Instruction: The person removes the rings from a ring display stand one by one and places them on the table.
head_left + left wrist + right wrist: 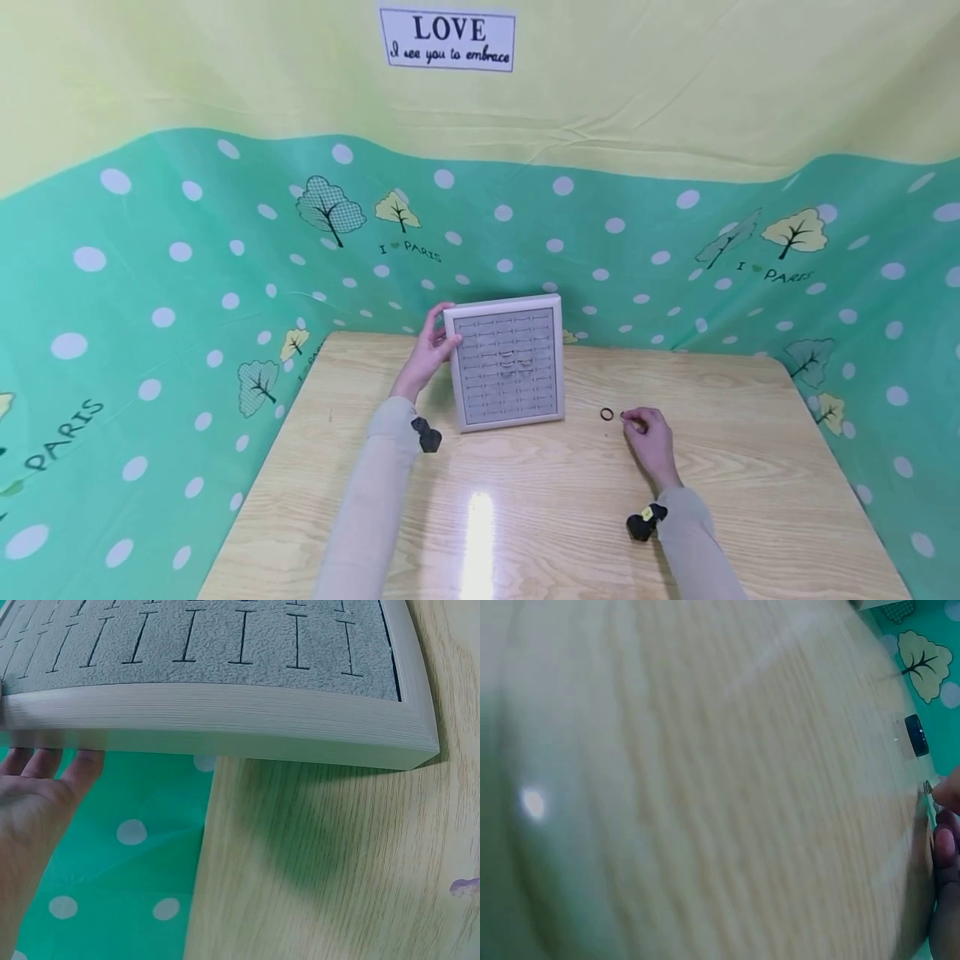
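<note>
1. Head view: right hand (pixel 651 440) pinches a small silver-coloured ring (pixel 622 415) between thumb and finger.
2. Round black ring (pixel 607 414): on the pale wood-grain table (pixel 570 500), just beside, at the pinched ring's 9 o'clock.
3. Left hand (pixel 427 357): clamped on the white-framed, grey slotted display box (pixel 559 358), at its 10 o'clock edge.
4. Box: at the right hand's 10 o'clock; thin rings (pixel 526 362) sit near centre.

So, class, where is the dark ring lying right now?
In the head view, the dark ring lies on the wooden table, between the grey-padded display tray to its left and the right hand to its right.
</note>
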A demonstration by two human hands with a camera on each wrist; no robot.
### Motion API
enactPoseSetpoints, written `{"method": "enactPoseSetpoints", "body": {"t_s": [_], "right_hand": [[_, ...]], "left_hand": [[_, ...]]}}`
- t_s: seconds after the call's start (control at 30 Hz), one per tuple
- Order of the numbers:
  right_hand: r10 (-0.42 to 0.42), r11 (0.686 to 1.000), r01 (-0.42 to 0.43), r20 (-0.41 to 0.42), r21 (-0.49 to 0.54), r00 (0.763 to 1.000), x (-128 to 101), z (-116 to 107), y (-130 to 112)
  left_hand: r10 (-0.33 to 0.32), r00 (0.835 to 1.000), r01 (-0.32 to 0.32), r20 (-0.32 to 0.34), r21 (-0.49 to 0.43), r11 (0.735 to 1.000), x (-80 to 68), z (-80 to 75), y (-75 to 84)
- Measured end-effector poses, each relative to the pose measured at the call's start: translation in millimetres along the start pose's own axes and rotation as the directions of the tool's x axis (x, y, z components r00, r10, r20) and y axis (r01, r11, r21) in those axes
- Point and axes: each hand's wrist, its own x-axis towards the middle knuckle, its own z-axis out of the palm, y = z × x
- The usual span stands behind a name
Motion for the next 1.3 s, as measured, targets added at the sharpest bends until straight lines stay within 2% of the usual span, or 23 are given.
{"method": "enactPoseSetpoints", "body": {"t_s": [0.23,0.5,0.7,0.93,1.3], "right_hand": [[0.001,1.0,-0.001,-0.016,0.021,1.0,-1,1,-2],[0.05,0.998,-0.05,-0.012,0.048,0.999,-4,2,-2],[0.071,0.996,-0.07,-0.009,0.057,0.997,-8,-1,-11],[0.091,0.988,-0.083,-0.058,0.128,0.994,-11,-4,-26],[0.02,0.975,-0.001,-0.083,0.221,0.996,-6,3,-58]], "left_hand": [[0.021,0.999,-0.021,0.027,0.001,1.0,0.7,-0.4,1.3],[0.013,0.999,-0.013,0.031,-0.008,1.0,0.1,-1.1,2.8],[0.014,0.999,-0.014,0.032,-0.005,1.0,-0.1,-1.6,3.1],[0.02,0.999,-0.02,0.041,0.0,1.0,-0.6,-1.0,0.9],[0.015,0.999,-0.015,0.033,0.006,1.0,-1.3,-3.0,-0.1]]}}
